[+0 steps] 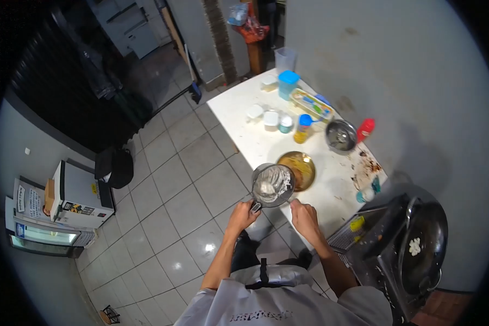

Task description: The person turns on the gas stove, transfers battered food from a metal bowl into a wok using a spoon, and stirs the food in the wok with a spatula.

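Observation:
Near the front edge of the white table (231, 106), a round mesh strainer (273, 185) with white, floury stuff in it is held up in front of me. My left hand (242, 217) is closed around its dark handle. At the strainer's right side, my right hand (305, 218) is closed in a pinch; what it grips, a thin utensil or the rim, is too small to tell. Partly behind the strainer, a golden metal bowl (304, 173) with yellowish contents stands on the table.
Several white-lidded jars (271, 120), a blue-lidded container (288, 85), a yellow bottle (302, 130), a steel bowl (341, 135) and a red bottle (365, 130) stand farther back. On the right, a large black wok (426, 244) sits over the stove beside a wire rack (346, 233).

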Tool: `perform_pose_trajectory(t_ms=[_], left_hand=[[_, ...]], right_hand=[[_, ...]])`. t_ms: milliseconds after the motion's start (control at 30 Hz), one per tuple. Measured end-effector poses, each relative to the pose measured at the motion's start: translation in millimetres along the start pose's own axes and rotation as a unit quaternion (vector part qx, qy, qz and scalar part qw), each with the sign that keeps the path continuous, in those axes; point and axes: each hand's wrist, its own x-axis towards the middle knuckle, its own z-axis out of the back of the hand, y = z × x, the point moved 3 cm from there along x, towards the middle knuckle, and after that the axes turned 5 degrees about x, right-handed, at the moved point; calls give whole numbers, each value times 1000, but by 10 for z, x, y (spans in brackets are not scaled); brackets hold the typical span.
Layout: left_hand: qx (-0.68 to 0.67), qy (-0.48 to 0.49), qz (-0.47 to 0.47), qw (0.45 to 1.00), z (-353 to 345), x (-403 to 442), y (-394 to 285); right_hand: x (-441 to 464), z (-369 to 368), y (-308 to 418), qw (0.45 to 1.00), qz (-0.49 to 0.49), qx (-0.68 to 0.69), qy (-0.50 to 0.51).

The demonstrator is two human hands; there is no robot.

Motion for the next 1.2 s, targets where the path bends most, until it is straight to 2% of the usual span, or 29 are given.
perform_pose_trajectory(t_ms=[67, 100, 200, 267, 367, 467, 633, 700, 733, 800, 867, 933, 1000, 1067, 1100, 1133, 1167, 1200], left_hand=[[6, 19, 7, 1000, 310, 79, 300], [6, 13, 3, 1000, 509, 197, 406], [-16, 7, 13, 1000, 1029, 564, 778], [8, -23, 3, 1000, 1305, 792, 1020], [18, -16, -13, 1000, 1588, 1205, 1354], [40, 12, -7, 999, 1775, 1710, 1542], [52, 45, -28, 997, 1969, 2717, 1888], [51, 63, -11, 997, 2023, 3091, 2005], [57, 70, -10, 996, 2049, 3237, 2052], [34, 67, -51, 996, 2118, 3709, 2102], [74, 97, -61, 991, 2162, 4062, 2205], [78, 117, -90, 986, 2150, 4357, 2285], [60, 111, -102, 987, 2095, 4671, 2338], [39, 114, -123, 985, 1992, 5012, 2419], [43, 126, -129, 983, 1899, 5202, 2493], [48, 140, -136, 980, 1808, 5387, 2567], [41, 234, -79, 968, 1732, 5599, 2620], [41, 254, -95, 962, 1695, 5724, 2660]], right_hand=[[334, -297, 311, 997, 14, 43, -66], [505, -495, 404, 999, -1, 19, -36], [994, -778, 681, 999, 30, 6, -44], [1322, -915, 782, 997, 16, 27, -64], [1817, -1076, 932, 998, 38, -25, -38], [2369, -1059, 1110, 995, 15, -21, -96], [3346, -1263, 985, 997, 21, -44, -59], [3718, -1243, 964, 992, -14, 13, -121], [3848, -1279, 959, 992, -21, 20, -121], [4231, -1346, 867, 998, -33, -13, -58], [4564, -1435, 764, 996, -23, 15, -88], [4846, -1396, 670, 976, -82, 122, -160], [5073, -1563, 454, 970, -119, 127, -171], [5273, -1711, 248, 939, -155, 227, -208], [5369, -1743, 196, 913, -221, 299, -169], [5454, -1732, 178, 906, -236, 297, -187], [5549, -1740, 224, 861, -300, 386, -140], [5590, -1784, 263, 800, -356, 474, -94]])
